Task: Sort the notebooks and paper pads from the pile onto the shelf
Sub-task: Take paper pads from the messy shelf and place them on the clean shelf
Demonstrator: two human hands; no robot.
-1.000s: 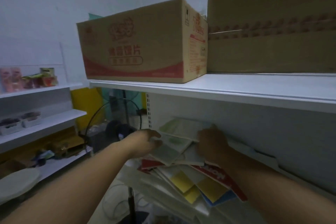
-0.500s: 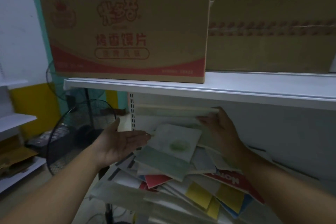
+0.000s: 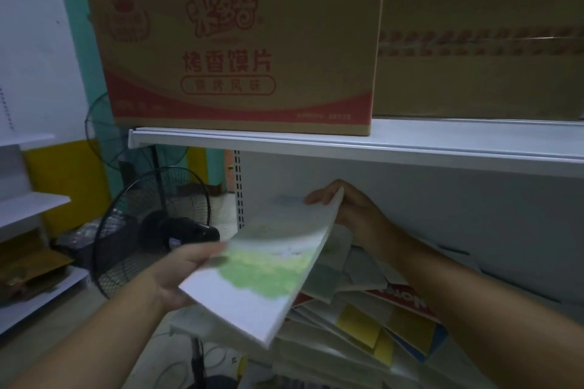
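- We see the notebook (image 3: 268,268), a thin white one with a soft green patch across its cover. Both hands hold it up at a tilt, far corner high and near corner low.
- The left hand (image 3: 183,278) has its grip closed on the near left edge. One digit lies over the cover (too blurred for us to tell which), and the rest of the hand sits under the book.
- The right hand (image 3: 357,215) has its grip closed on the far upper corner. Its fingertips (image 3: 312,199) wrap round onto the cover side, and the palm is behind the book.
- The notebook hangs over the left part of the pile (image 3: 363,316) and below the upper board of the shelf (image 3: 379,144). We cannot tell whether its low corner touches the pile.
- The pile is a loose heap of notebooks and pads lying askew on the shelf's lower level, with pale, yellow, blue and red-lettered covers mixed together.
- On the upper board stands a cardboard box (image 3: 240,50) with red printing. Just beside it, on the right, is a plainer brown box (image 3: 480,41).
- Past the left end of the shelf stands a black fan (image 3: 148,230). Farther left are white side shelves (image 3: 34,202).
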